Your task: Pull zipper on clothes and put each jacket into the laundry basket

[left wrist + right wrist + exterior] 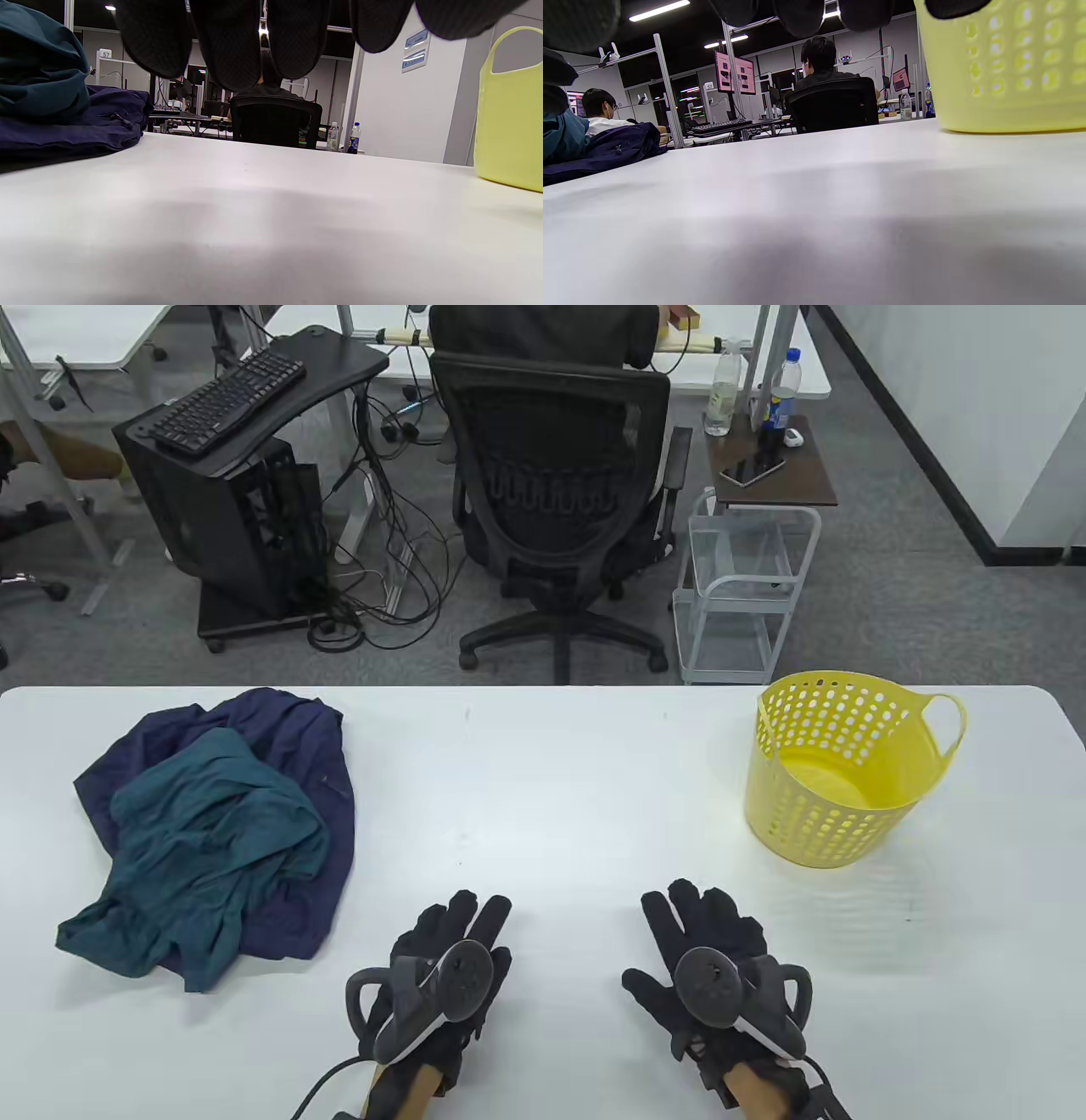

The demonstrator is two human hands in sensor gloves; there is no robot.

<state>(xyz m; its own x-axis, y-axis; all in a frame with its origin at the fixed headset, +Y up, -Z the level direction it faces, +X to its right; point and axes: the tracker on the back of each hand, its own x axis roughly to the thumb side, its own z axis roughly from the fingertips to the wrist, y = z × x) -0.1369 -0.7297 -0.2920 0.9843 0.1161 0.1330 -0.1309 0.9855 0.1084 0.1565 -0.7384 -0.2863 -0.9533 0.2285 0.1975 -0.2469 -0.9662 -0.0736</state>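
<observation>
A crumpled teal jacket lies on top of a navy jacket at the table's left. The yellow perforated laundry basket stands upright and empty at the right. My left hand rests flat near the front edge, fingers straight, holding nothing, a little right of the jackets. My right hand lies flat too, below and left of the basket. In the left wrist view the teal jacket tops the navy jacket, with the basket at right. The right wrist view shows the basket close by.
The white table spreads between jackets and basket. Behind its far edge a person sits in a black office chair. A small trolley with bottles and a phone stands at the back right, a computer tower at the back left.
</observation>
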